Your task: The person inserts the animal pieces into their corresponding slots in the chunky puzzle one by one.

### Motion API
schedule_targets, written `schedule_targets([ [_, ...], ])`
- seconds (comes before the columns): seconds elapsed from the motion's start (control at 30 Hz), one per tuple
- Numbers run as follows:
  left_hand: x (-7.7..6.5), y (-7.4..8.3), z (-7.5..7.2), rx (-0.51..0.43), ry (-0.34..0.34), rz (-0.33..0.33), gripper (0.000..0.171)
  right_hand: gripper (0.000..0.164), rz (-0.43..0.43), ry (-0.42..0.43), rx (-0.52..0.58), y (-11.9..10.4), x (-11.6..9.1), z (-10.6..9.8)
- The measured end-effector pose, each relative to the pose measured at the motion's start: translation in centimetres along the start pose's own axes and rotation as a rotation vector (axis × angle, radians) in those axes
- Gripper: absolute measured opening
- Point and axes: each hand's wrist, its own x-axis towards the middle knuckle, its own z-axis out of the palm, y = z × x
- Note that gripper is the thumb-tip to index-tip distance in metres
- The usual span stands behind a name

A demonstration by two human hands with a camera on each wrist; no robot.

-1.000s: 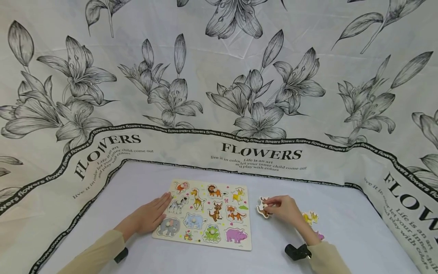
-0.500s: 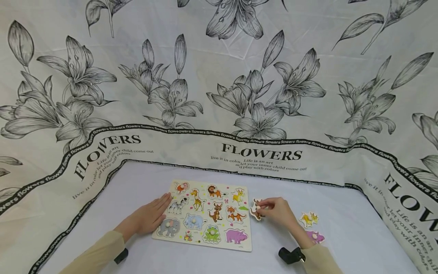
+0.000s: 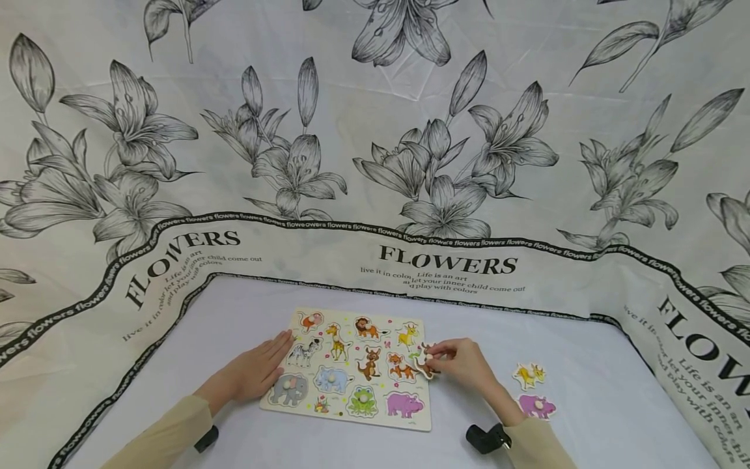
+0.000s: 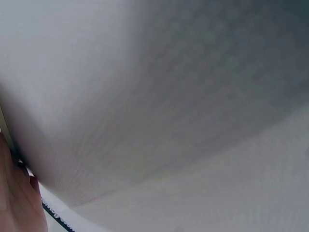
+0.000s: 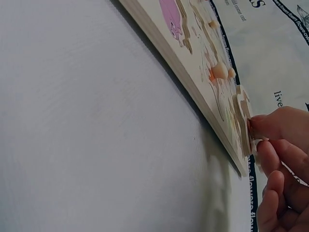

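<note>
A wooden animal puzzle board (image 3: 346, 417) lies on the white-covered table, with printed animals and several knobbed pieces in it. My left hand (image 3: 249, 372) rests along the board's left edge with fingers extended; in the left wrist view only part of that hand (image 4: 19, 203) shows, at the lower left. With thumb and fingers, my right hand (image 3: 465, 366) pinches a brown animal puzzle piece (image 3: 423, 365) by its knob. That piece overlaps the board's right edge, beside the tiger picture (image 3: 403, 366). In the right wrist view the piece (image 5: 242, 121) is tilted up close over the board.
To the right of the board lie a yellow goat puzzle piece (image 3: 530, 375) and a purple hippo puzzle piece (image 3: 537, 406). A flower-printed cloth (image 3: 328, 254) rises behind the table. Black wrist cameras (image 3: 489, 439) sit at the cuffs.
My right hand has carried the brown puzzle piece leftward, from the table beside the board to over its right edge. The goat and hippo pieces are now uncovered. My left hand has stayed put.
</note>
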Motion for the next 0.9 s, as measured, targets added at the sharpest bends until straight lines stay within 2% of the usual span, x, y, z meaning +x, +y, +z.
schedule_targets([
  [0.37,-0.1,-0.1,0.1,-0.014,0.018,0.018,0.056,0.014,-0.051,-0.007,-0.009,-1.1,0.7,1.3],
  [0.9,-0.1,0.0,0.0,-0.009,0.018,0.02,0.056,0.014,-0.075,-0.038,0.005,-2.4,1.3,2.8],
])
